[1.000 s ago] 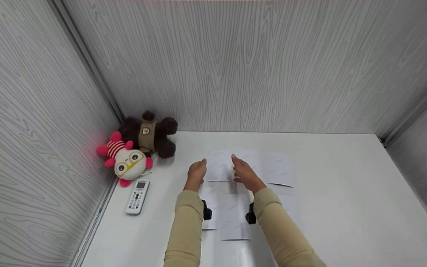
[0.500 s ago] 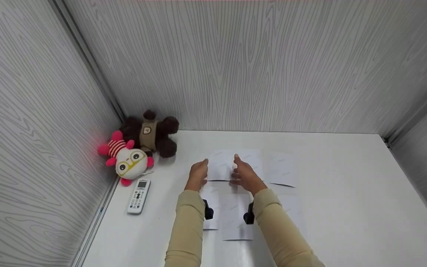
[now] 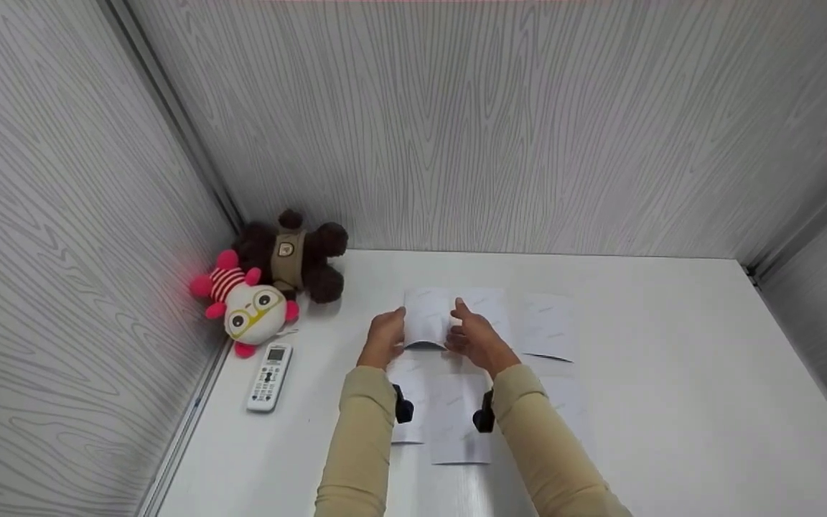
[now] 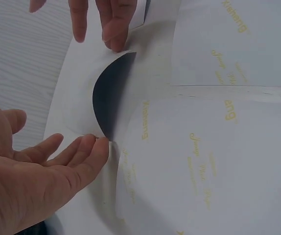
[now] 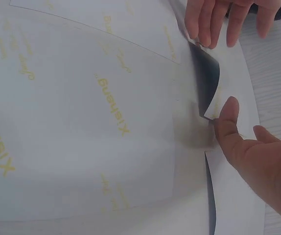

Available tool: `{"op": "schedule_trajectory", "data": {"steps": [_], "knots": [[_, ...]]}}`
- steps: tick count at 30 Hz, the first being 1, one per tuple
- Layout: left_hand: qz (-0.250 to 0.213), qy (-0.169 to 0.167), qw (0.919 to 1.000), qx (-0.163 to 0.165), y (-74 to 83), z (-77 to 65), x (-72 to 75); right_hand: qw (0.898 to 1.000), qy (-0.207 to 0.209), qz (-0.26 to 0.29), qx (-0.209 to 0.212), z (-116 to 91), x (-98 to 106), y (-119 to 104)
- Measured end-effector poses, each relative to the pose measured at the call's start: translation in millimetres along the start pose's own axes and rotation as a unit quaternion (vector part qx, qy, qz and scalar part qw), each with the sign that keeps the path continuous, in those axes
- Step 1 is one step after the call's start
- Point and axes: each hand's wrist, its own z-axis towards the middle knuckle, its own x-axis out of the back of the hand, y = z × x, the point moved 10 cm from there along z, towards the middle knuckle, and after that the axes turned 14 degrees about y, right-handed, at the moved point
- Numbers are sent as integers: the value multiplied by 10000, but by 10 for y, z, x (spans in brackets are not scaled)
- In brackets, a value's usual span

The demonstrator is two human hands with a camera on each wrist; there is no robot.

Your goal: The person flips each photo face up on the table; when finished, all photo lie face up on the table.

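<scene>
A white sheet of paper (image 3: pixel 426 316), at the back left of a group of similar sheets, bows upward between my two hands. Its dark underside (image 4: pixel 112 93) shows in the left wrist view. My left hand (image 3: pixel 383 337) touches the sheet's left edge with its fingertips, the fingers fairly straight. At the opposite edge, my right hand (image 3: pixel 482 339) touches with its fingers, as the right wrist view shows at the sheet's corner. Another sheet (image 3: pixel 489 309) lies just right of it, partly behind the right hand. Faint yellow lettering marks the sheets' upper faces.
More sheets lie face down on the white table (image 3: pixel 672 373): one at the back right (image 3: pixel 546 327), others nearer the front, such as the middle sheet (image 3: pixel 460 424). A remote control (image 3: pixel 268 377), a pink-and-white plush toy (image 3: pixel 252 312) and a brown plush toy (image 3: pixel 320 262) are at the left.
The back-left sheet, nearly flat before, now arches up between my hands. Both hands have come against its side edges; they have barely shifted otherwise.
</scene>
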Motion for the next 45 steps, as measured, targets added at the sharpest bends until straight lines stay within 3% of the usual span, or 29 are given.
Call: {"op": "schedule_trajectory", "data": {"steps": [11,18,22,27,35,40,45], "knots": [[731,535,9952,-378,78,70,129,9996,-79,-198,175,-1,27,-54],[1320,891,9831,-899,194,122,254,9981,-51,-520,329,-42,50,-140],[1202,1019,9802,-1201,278,109,293,9965,-17,-660,507,-51,70,-202],[862,793,9845,-1308,320,97,282,9955,35,-602,732,-38,107,-289],[963,646,9702,-2126,465,66,291,9897,191,-644,1263,-57,137,-436],[609,678,9704,-2238,519,63,305,9819,355,-791,1684,-67,160,-535],[656,856,9652,-2384,582,67,341,9755,602,-920,1905,-78,193,-613]]}}
